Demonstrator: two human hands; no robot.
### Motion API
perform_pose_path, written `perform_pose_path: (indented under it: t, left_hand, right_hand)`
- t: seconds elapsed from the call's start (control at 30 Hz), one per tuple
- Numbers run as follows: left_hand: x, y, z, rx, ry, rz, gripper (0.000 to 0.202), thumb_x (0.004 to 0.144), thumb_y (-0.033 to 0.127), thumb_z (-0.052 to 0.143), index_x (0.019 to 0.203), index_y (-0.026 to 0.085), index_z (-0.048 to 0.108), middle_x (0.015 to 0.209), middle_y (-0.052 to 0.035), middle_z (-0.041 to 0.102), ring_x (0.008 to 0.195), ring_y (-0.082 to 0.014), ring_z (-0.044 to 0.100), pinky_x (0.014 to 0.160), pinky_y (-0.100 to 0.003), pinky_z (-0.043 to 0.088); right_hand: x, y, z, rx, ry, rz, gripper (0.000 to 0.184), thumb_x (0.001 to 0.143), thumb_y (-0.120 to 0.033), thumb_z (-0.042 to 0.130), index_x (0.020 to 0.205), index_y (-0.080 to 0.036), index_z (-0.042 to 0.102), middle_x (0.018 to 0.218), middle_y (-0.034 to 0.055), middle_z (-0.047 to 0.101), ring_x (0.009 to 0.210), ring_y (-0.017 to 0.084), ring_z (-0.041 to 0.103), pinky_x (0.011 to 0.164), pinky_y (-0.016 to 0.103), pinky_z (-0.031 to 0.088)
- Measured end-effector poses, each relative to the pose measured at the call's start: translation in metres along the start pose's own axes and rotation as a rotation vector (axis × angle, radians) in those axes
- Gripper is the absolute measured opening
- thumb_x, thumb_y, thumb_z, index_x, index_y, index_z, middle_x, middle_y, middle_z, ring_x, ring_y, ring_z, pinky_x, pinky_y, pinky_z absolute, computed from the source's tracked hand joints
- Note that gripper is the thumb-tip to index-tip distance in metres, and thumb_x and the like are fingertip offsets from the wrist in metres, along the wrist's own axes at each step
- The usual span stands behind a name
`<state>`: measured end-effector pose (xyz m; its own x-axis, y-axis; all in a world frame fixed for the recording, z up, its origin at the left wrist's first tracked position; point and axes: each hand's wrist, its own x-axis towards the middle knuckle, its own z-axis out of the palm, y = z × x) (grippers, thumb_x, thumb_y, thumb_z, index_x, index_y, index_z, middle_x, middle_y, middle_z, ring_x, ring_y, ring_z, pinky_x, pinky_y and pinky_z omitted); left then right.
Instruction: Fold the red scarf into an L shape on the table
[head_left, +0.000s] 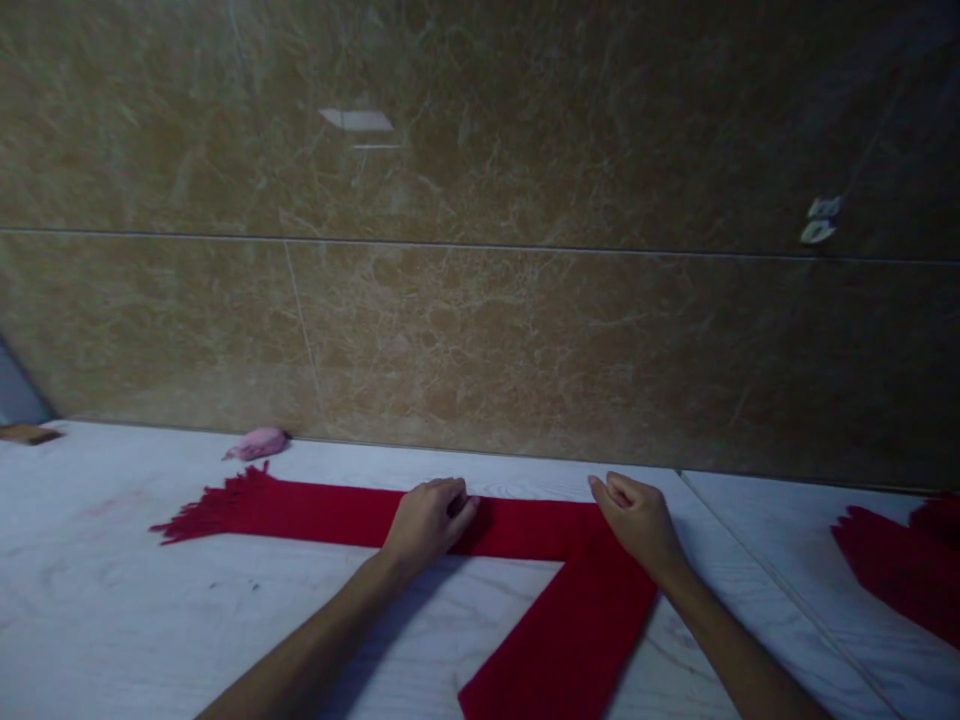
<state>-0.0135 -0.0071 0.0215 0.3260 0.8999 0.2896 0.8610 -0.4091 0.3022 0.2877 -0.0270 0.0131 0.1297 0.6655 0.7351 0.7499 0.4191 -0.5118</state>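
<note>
A long red scarf (315,512) with a fringed end lies on the white table (112,600), bent at a corner so one part runs left along the wall and the other comes toward me at the lower middle. My left hand (429,520) rests on the scarf's far strip, its fingers curled over the far edge. My right hand (636,522) sits at the bend, fingers curled on the cloth's corner. Whether either hand pinches the cloth or only presses it is hard to tell.
A brown marble-patterned wall (480,330) rises right behind the table. A small pink object (259,443) lies by the wall at the left. Another red fringed cloth (900,560) lies at the right edge. A brown item (26,434) sits at the far left.
</note>
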Motion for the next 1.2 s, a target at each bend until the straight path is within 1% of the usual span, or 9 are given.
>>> perform_pose_path:
  t: [0.13, 0.23, 0.3, 0.4, 0.53, 0.8, 1.0, 1.1, 1.2]
  left_hand:
    - [0.001, -0.004, 0.000, -0.018, -0.084, 0.000, 0.028, 0.100, 0.036, 0.053, 0.081, 0.021, 0.066, 0.081, -0.0049, 0.071, 0.076, -0.0196, 0.064, 0.065, -0.028, 0.032]
    - [0.001, -0.006, 0.002, -0.014, -0.158, -0.003, 0.027, 0.101, 0.039, 0.055, 0.085, 0.022, 0.069, 0.081, -0.0047, 0.073, 0.077, -0.0207, 0.066, 0.062, -0.028, 0.030]
    - [0.001, -0.008, 0.003, -0.015, -0.163, 0.003, 0.027, 0.101, 0.040, 0.055, 0.087, 0.022, 0.070, 0.083, -0.0052, 0.074, 0.079, -0.0215, 0.068, 0.062, -0.028, 0.031]
    - [0.000, -0.009, 0.003, -0.026, -0.165, 0.009, 0.027, 0.100, 0.041, 0.056, 0.088, 0.022, 0.071, 0.085, -0.0058, 0.075, 0.081, -0.0223, 0.070, 0.064, -0.028, 0.035]
    - [-0.001, -0.010, 0.002, -0.032, -0.167, 0.025, 0.026, 0.099, 0.041, 0.057, 0.091, 0.022, 0.073, 0.091, -0.0077, 0.077, 0.086, -0.0238, 0.071, 0.069, -0.028, 0.041]
    - [-0.001, -0.012, 0.000, -0.029, -0.174, 0.021, 0.028, 0.099, 0.044, 0.057, 0.092, 0.021, 0.073, 0.095, -0.0069, 0.078, 0.087, -0.0224, 0.071, 0.067, -0.028, 0.041]
    - [-0.002, -0.011, 0.000, -0.022, -0.177, 0.016, 0.031, 0.100, 0.045, 0.056, 0.095, 0.021, 0.074, 0.097, -0.0077, 0.078, 0.086, -0.0222, 0.070, 0.069, -0.029, 0.042]
    - [-0.001, -0.012, 0.000, -0.032, -0.191, 0.011, 0.033, 0.100, 0.047, 0.054, 0.096, 0.021, 0.075, 0.097, -0.0077, 0.078, 0.085, -0.0216, 0.069, 0.070, -0.028, 0.043]
    - [-0.001, -0.011, 0.000, -0.033, -0.188, 0.007, 0.034, 0.100, 0.047, 0.054, 0.096, 0.021, 0.075, 0.094, -0.0074, 0.077, 0.084, -0.0212, 0.068, 0.069, -0.028, 0.042]
  right_hand:
    - [0.003, 0.002, -0.009, -0.043, 0.031, -0.032, 0.050, 0.096, -0.051, 0.049, 0.059, -0.027, 0.025, 0.058, -0.0041, 0.036, 0.055, 0.014, 0.041, 0.058, 0.029, 0.037]
    - [0.000, 0.007, -0.005, -0.029, -0.082, -0.038, 0.041, 0.096, -0.054, 0.049, 0.068, -0.026, 0.051, 0.093, 0.0088, 0.067, 0.092, 0.023, 0.064, 0.087, 0.036, 0.051]
    - [-0.005, 0.012, 0.002, -0.023, -0.248, -0.003, 0.040, 0.097, -0.057, 0.047, 0.100, -0.024, 0.070, 0.132, 0.0144, 0.065, 0.126, 0.028, 0.059, 0.109, 0.045, 0.045]
    - [-0.014, 0.019, 0.013, -0.044, -0.453, 0.056, 0.056, 0.097, -0.059, 0.043, 0.133, -0.023, 0.067, 0.155, 0.0144, 0.051, 0.144, 0.029, 0.047, 0.122, 0.050, 0.035]
    - [-0.015, 0.025, 0.015, -0.025, -0.477, 0.085, 0.059, 0.096, -0.063, 0.043, 0.126, -0.022, 0.072, 0.153, 0.0149, 0.055, 0.144, 0.032, 0.048, 0.123, 0.054, 0.036]
    - [-0.003, 0.013, 0.011, 0.156, -0.255, 0.091, 0.051, 0.091, -0.069, 0.050, 0.109, -0.031, 0.080, 0.139, 0.0069, 0.068, 0.135, 0.038, 0.057, 0.118, 0.055, 0.043]
    - [-0.002, 0.017, 0.013, 0.351, -0.220, 0.400, 0.067, 0.090, -0.080, 0.039, 0.113, -0.030, 0.078, 0.138, 0.0099, 0.069, 0.138, 0.042, 0.054, 0.121, 0.061, 0.034]
    - [-0.003, 0.021, 0.012, 0.465, -0.171, 0.385, 0.061, 0.095, -0.076, 0.034, 0.117, -0.036, 0.075, 0.145, 0.0008, 0.064, 0.145, 0.038, 0.046, 0.122, 0.060, 0.032]
    - [-0.007, 0.024, 0.015, 0.365, -0.230, 0.337, 0.063, 0.095, -0.077, 0.031, 0.111, -0.036, 0.076, 0.137, 0.0001, 0.069, 0.141, 0.041, 0.051, 0.119, 0.063, 0.035]
